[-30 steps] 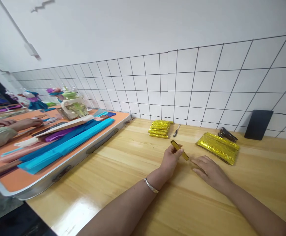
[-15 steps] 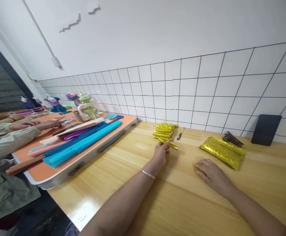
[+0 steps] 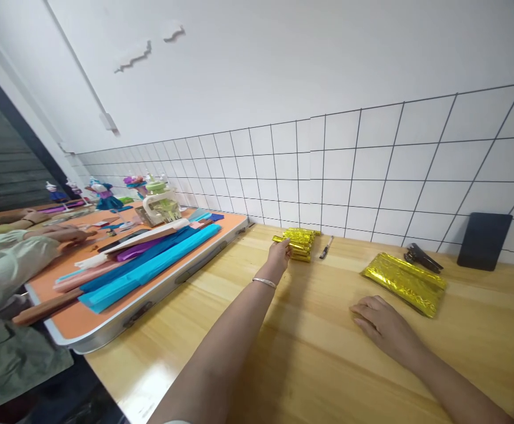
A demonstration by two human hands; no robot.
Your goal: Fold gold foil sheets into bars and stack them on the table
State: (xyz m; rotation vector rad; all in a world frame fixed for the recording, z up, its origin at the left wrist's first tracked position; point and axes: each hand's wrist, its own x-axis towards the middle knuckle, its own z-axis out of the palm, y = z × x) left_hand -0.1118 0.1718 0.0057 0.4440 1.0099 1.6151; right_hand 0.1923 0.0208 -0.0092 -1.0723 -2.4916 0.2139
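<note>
My left hand (image 3: 279, 253), with a bangle at the wrist, pinches a narrow folded gold foil strip (image 3: 277, 238). It is at the left side of a pile of similar shiny gold foil strips (image 3: 302, 238) near the wall; whether the held strip touches the pile I cannot tell. My right hand (image 3: 383, 321) lies on the wooden table, palm down, fingers loosely bent and nothing visible in them. Just beyond it is a flat stack of gold foil sheets (image 3: 405, 284). A pen (image 3: 326, 247) lies to the right of the strips.
A black stapler (image 3: 422, 258) and a dark upright phone-like slab (image 3: 484, 241) are by the tiled wall. At left, an orange folding table (image 3: 69, 330) carries blue crepe paper rolls (image 3: 151, 268), a green-lidded jug (image 3: 162, 203) and small dolls (image 3: 106, 194). Another person's hands (image 3: 69, 234) work there.
My left hand has moved left and away from me with the gold foil strip, to the pile's left side. My right hand stays resting on the table. The view has tilted slightly.
</note>
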